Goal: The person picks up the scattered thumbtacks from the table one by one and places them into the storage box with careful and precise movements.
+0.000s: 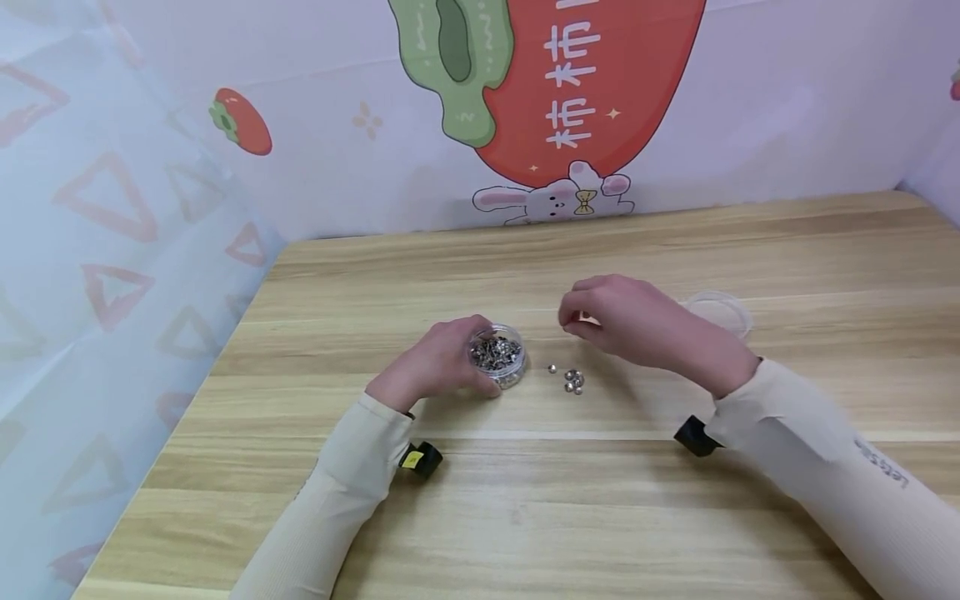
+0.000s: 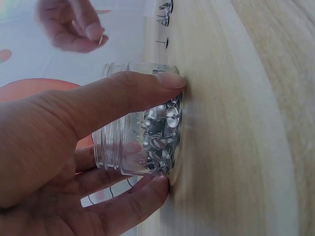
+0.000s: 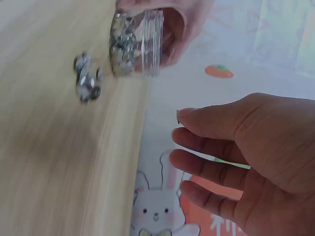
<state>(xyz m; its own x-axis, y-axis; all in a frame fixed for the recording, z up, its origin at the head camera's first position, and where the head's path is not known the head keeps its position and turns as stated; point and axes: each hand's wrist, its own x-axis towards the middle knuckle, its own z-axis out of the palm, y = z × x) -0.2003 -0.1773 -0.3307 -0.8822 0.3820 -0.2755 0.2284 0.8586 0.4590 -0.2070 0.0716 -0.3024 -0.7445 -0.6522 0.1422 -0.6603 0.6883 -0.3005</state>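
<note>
My left hand [image 1: 438, 358] grips a small clear plastic jar [image 1: 512, 377], thumb on one side and fingers round the other. The jar stands uncapped on the table, partly filled with silver thumbtacks [image 2: 160, 142]. To its right a small cluster of thumbtacks [image 1: 574, 381] lies on the wood, with a single thumbtack [image 1: 552, 367] between cluster and jar. My right hand [image 1: 626, 321] hovers above the table behind the cluster. Its fingers are loosely bent, and in the right wrist view a gap shows between thumb and forefinger with nothing in it.
A clear round lid [image 1: 738, 315] lies on the wooden table [image 1: 525, 508], partly hidden behind my right wrist. Along the table's back edge rises a wall covering [image 1: 337, 175] printed with persimmons and a rabbit. Another patterned sheet [image 1: 112, 333] hangs at the left.
</note>
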